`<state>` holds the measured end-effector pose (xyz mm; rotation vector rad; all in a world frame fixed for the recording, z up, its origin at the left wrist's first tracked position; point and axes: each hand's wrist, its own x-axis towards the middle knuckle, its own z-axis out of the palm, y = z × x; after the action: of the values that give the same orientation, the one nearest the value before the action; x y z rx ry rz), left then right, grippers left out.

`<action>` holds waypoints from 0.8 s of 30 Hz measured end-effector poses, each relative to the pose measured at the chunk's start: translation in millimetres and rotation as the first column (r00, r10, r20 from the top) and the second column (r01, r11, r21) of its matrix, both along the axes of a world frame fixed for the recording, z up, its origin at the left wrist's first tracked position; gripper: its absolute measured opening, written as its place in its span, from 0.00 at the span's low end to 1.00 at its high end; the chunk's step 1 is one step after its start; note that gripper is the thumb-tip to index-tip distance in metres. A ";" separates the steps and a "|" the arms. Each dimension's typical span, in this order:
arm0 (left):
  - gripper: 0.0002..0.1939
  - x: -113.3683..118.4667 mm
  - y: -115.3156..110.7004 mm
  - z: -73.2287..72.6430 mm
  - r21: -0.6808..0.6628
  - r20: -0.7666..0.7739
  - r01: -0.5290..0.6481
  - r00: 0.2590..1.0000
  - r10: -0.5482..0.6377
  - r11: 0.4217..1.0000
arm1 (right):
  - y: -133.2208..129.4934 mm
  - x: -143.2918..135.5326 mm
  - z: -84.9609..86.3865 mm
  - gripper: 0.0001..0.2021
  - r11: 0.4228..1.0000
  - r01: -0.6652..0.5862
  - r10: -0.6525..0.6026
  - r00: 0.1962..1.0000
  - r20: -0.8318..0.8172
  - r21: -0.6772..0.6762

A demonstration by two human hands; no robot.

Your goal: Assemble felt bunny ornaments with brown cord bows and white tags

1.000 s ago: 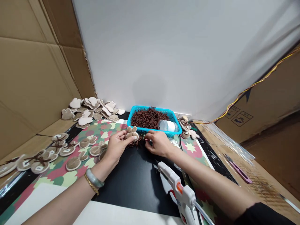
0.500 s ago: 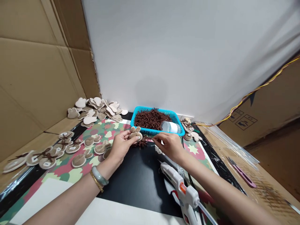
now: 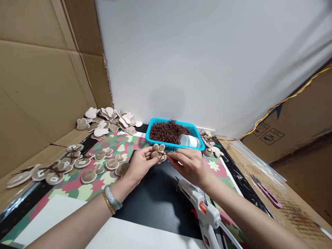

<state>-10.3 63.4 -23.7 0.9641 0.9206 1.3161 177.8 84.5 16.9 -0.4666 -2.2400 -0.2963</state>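
My left hand is closed on a small beige, bunny-shaped plush piece with two rounded ears, held just in front of the blue basket. A brown cord bow lies across the piece below its ears. The fingers of my right hand pinch the bow's right end, close to my left fingertips. Below my right hand, a white glue gun rests with its dark nozzle pointing away from me and a clear glue stick in its back end.
The blue basket holds many brown cord bows and a clear jar. Plush bunny pieces are heaped at the back left; several with bows lie at the left. A pink-handled cutter lies on the right.
My right hand has moved left to meet the plush piece, and a brown bow now lies across it. My left hand has shifted slightly right.
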 end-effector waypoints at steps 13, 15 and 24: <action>0.20 2.5 -4.5 2.7 0.016 0.005 0.016 1.000 -0.016 1.000 | 8.3 -2.6 -17.4 0.07 0.996 0.062 -0.063 0.998 0.024 0.064; 0.20 2.8 -4.9 2.8 0.010 -0.004 0.011 1.000 -0.011 1.000 | 8.2 -1.8 -19.4 0.07 0.996 0.081 -0.083 0.996 0.031 0.048; 0.18 2.1 -3.7 -0.2 0.024 -0.017 0.022 1.000 -0.022 0.999 | 10.0 -2.7 -21.6 0.07 0.999 0.042 -0.044 0.997 0.059 0.034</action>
<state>-8.2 59.8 -23.8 1.0022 0.9063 1.3047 175.1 94.5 -4.7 -0.4953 -2.2813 -0.3734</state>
